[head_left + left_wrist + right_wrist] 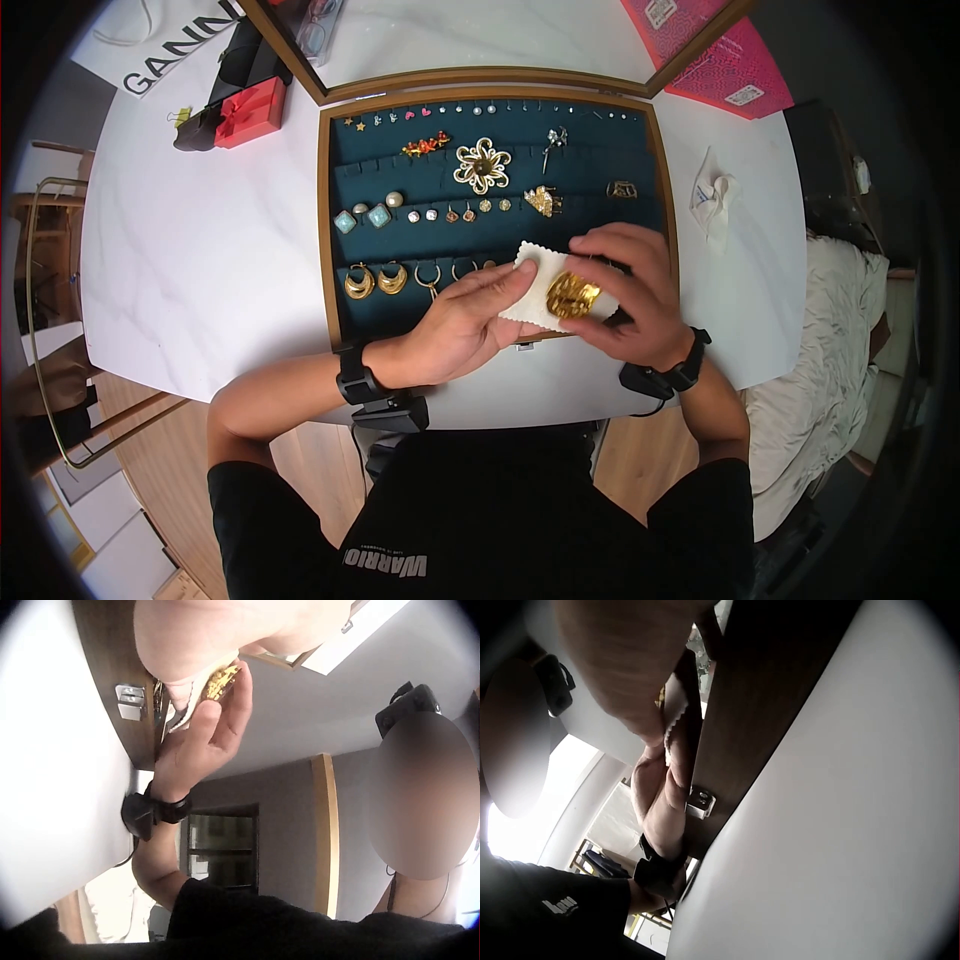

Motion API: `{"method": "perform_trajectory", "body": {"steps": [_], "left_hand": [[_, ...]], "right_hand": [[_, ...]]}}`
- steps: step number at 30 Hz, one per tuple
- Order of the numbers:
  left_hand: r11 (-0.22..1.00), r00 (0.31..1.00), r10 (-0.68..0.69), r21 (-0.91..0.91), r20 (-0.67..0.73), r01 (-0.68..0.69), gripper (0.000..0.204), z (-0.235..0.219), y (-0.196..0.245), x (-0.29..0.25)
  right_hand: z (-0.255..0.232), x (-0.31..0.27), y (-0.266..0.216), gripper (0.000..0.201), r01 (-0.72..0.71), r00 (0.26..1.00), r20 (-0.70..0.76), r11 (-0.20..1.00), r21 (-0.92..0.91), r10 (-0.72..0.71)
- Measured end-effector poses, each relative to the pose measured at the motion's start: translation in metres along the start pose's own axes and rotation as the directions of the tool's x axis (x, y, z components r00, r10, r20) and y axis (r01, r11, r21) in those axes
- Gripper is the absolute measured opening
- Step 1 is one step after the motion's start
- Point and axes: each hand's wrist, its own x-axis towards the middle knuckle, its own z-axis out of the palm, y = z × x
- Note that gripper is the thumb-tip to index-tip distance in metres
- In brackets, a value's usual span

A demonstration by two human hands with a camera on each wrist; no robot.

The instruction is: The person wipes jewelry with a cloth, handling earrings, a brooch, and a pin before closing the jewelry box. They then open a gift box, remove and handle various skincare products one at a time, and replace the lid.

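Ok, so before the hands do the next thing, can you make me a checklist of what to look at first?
1. White cloth held: ok, the left hand pinches it, thumb on top.
2. Gold piece held: ok, the right hand grips it against the cloth.
3. A free hand: not ok, both are busy.
4. Box lid open: ok, it is raised at the back of the jewellery box.
5. Front row all in view: cannot tell, the hands cover part of it.
6. Gold piece clean underneath: cannot tell, that side is hidden.
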Motion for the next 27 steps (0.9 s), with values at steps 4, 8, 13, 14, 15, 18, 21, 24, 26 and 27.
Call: {"method": "perform_trajectory", "body": {"steps": [4,8,13,14,15,18,21,24,26,27], "left_hand": [[1.000,1.000,0.003,0.005,0.007,-0.003,0.049,0.0003,0.0004,0.0007],[1.000,1.000,-0.004,0.007,-0.010,0.004,0.049,0.0016,0.0010,0.0002],[1.000,1.000,0.001,0.009,0.002,-0.001,0.048,0.0021,0.0016,0.0009],[1.000,1.000,0.001,0.008,0.003,-0.001,0.048,0.0010,0.0006,0.0008],[1.000,1.000,0.003,-0.003,0.005,-0.003,0.048,-0.0009,-0.0011,0.0006],[1.000,1.000,0.001,-0.002,0.001,-0.001,0.048,-0.0010,-0.0003,0.0000],[1.000,1.000,-0.006,0.003,0.001,0.006,0.048,0.0003,0.0014,0.0007],[1.000,1.000,-0.007,0.009,0.017,0.007,0.048,-0.0015,0.0010,-0.0002],[1.000,1.000,-0.006,0.023,0.025,0.006,0.049,-0.0016,0.0009,-0.0004],[1.000,1.000,-0.009,0.007,0.008,0.008,0.049,-0.0009,0.0006,0.0001]], "right_hand": [[-0.0022,0.0023,-0.0013,0.060,0.005,1.000,0.002,1.000,-0.013,-0.005],[0.0001,-0.0007,0.0014,0.058,-0.019,1.000,-0.017,1.000,-0.013,0.019],[-0.0028,0.0015,-0.0004,0.058,-0.028,1.000,-0.014,0.999,-0.046,0.027],[-0.0025,0.0015,-0.0004,0.058,-0.033,0.999,-0.017,0.999,-0.040,0.032],[-0.0003,0.0003,0.0002,0.058,-0.032,0.999,-0.017,0.999,-0.040,0.032],[0.0053,-0.0029,0.0016,0.057,0.018,1.000,0.010,0.998,0.057,-0.019],[-0.0024,0.0014,-0.0004,0.060,-0.029,0.999,-0.032,0.999,-0.038,0.028],[0.0021,-0.0001,0.0005,0.059,0.008,1.000,0.002,1.000,0.021,-0.008],[0.0041,-0.0016,0.0002,0.057,0.026,1.000,0.016,0.998,0.060,-0.027],[0.0028,-0.0012,0.0002,0.057,0.025,1.000,0.016,0.998,0.060,-0.026]]}}
